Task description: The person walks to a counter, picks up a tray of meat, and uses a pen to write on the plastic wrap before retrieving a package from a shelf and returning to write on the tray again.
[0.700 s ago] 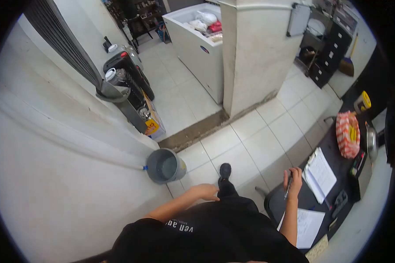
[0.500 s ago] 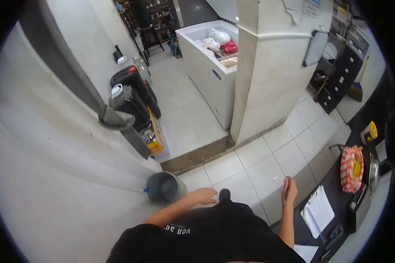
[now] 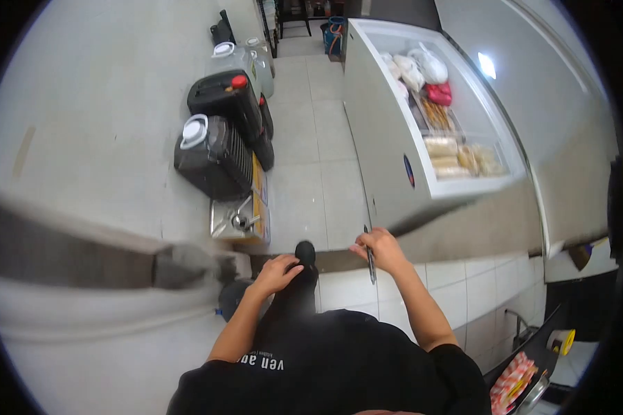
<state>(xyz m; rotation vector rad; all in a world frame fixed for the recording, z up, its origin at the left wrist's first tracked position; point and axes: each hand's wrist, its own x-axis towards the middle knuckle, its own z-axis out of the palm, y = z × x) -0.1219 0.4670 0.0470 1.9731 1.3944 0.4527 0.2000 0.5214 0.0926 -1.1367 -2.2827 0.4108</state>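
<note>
A slim dark pen point(image 3: 371, 260) is pinched between the fingers of my right hand point(image 3: 383, 250), held out in front of my body over the step. My left hand point(image 3: 277, 273) hangs beside my raised leg, its fingers loosely extended and holding nothing. Ahead on the right stands a chest freezer point(image 3: 387, 162) with its lid up. Inside it lie white plastic bags point(image 3: 429, 68), a red package point(image 3: 439, 93) and several pale wrapped packs point(image 3: 444, 158).
Dark jerrycans point(image 3: 218, 155) with white and red caps line the left wall, beside a metal tin point(image 3: 230, 220). A raised step edge point(image 3: 339, 261) crosses the floor before me. A grey bucket point(image 3: 234, 297) is partly hidden at the left. A counter point(image 3: 533, 353) holds a red-checked basket point(image 3: 513, 380).
I have stepped forward and turned, so the freezer and jerrycans are closer. The counter has shifted to the lower right. My right hand has swung forward with the pen.
</note>
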